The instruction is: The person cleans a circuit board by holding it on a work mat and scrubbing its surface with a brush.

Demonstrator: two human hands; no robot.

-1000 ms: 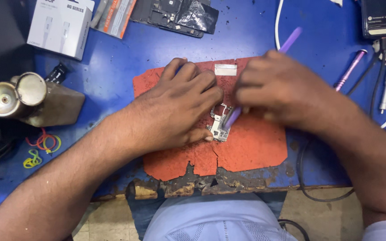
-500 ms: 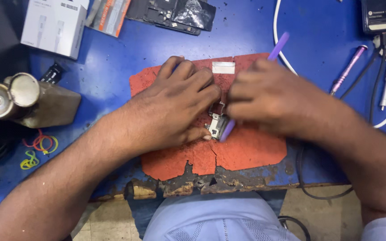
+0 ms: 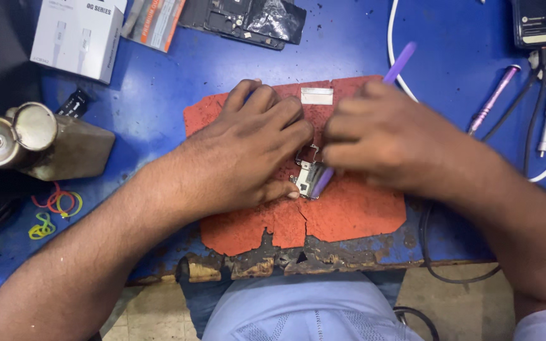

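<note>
Prying is under way — left hand point(image 3: 248, 158) pins the small metal part point(image 3: 308, 177) on the red mat point(image 3: 349, 215), right hand point(image 3: 380, 142) grips the purple pry tool point(image 3: 399, 60) at its edge — nothing lifted yet.

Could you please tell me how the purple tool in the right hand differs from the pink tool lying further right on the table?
The purple tool is held in the right hand, tilted, its tip at the small metal part on the red mat. The pink tool lies untouched on the blue table, away from the mat. Both are slim, pen-like and slant the same way.
</note>
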